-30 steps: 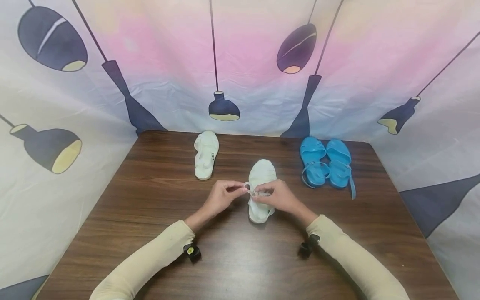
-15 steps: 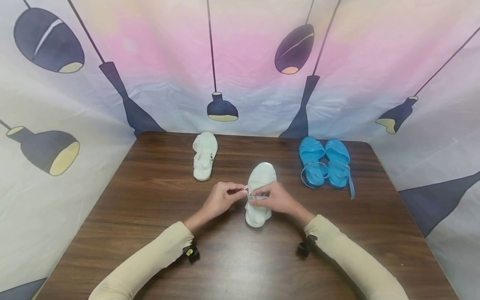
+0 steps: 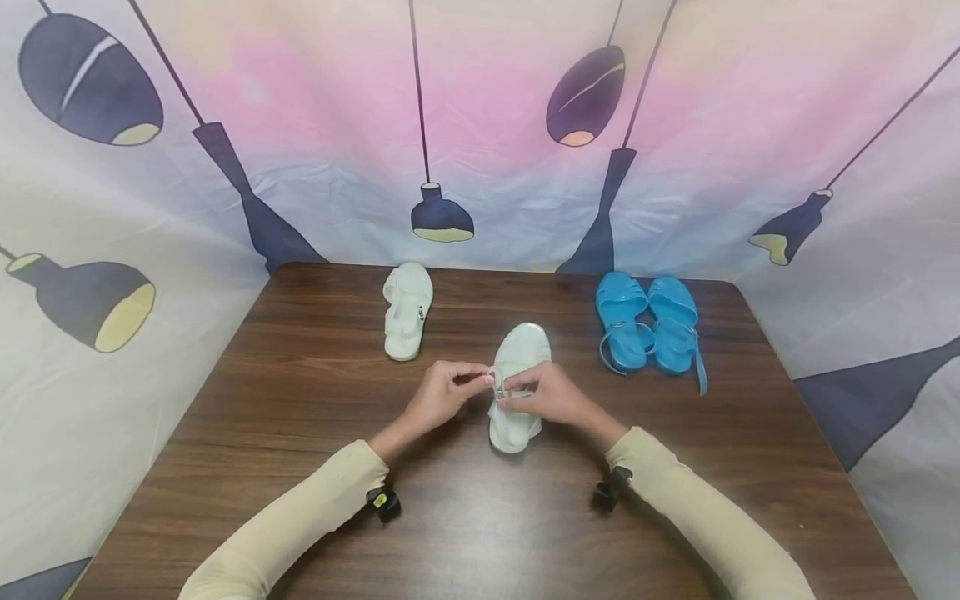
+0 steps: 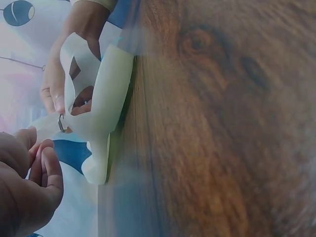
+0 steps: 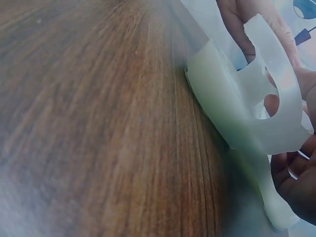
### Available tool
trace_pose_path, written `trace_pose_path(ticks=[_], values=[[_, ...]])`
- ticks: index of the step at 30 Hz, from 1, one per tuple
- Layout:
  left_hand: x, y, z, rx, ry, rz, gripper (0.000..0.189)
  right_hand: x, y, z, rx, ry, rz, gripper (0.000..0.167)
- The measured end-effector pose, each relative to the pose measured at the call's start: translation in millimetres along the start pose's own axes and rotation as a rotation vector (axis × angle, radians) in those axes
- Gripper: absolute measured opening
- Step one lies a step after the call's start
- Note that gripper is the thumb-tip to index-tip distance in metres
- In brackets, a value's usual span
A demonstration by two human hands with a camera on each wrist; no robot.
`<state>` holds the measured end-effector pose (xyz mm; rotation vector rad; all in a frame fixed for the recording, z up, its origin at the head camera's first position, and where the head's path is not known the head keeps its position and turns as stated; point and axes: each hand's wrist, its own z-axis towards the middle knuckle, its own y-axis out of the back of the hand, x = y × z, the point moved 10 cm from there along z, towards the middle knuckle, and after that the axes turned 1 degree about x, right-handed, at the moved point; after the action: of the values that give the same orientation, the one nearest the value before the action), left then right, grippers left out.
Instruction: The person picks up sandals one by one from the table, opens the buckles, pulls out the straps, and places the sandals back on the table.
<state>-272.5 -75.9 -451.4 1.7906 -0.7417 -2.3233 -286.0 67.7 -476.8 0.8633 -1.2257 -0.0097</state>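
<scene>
A white sandal (image 3: pixel 522 346) lies on the table in front of me, toe pointing away. At its left side my left hand (image 3: pixel 442 392) pinches the end of the ankle strap (image 4: pixel 47 126) between thumb and fingertips. My right hand (image 3: pixel 553 396) reaches across the sandal and pinches the strap near a small metal buckle (image 4: pixel 61 122). The left wrist view shows the strap passing at the buckle; how far it is threaded I cannot tell. In the right wrist view the sandal's heel part (image 5: pixel 284 94) partly hides both hands' fingertips.
A second white sandal (image 3: pixel 408 312) lies at the back left of the brown wooden table (image 3: pixel 315 467). Two blue sandals (image 3: pixel 622 304) lie side by side at the back right, their straps loose. A printed curtain (image 3: pixel 330 150) hangs along the far edge and sides.
The white sandal has shifted slightly left and toward me and tilted a little. The strap loop between my hands has changed shape, while both hands keep their pinch.
</scene>
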Motion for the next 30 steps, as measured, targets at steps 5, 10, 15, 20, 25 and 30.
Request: trace_pose_path(ticks=[5,10,15,20,25,30], values=[[-2.3,-2.4,0.2,0.003,-0.004,-0.001,0.021,1,-1,0.3,0.006,0.002,-0.014,0.025],[-4.5,-5.9,1.4,0.024,0.017,0.005,0.021,3,-2,1.0,0.007,0.020,-0.025,0.020],[-10.6,1.4,5.9,0.000,-0.008,0.014,0.023,-1,-2,-1.1,-0.008,0.011,-0.002,0.020],[-16.3,10.0,6.3,0.025,-0.052,0.050,0.018,-6,1,-6.8,-0.035,-0.026,0.021,0.021],[-7.9,13.6,-0.4,0.075,-0.022,0.080,0.013,-9,-1,-9.1,-0.030,-0.030,0.025,0.024],[-6.4,23.3,-7.7,0.068,-0.030,0.132,0.012,-8,-1,-8.4,-0.039,-0.012,0.049,0.022]])
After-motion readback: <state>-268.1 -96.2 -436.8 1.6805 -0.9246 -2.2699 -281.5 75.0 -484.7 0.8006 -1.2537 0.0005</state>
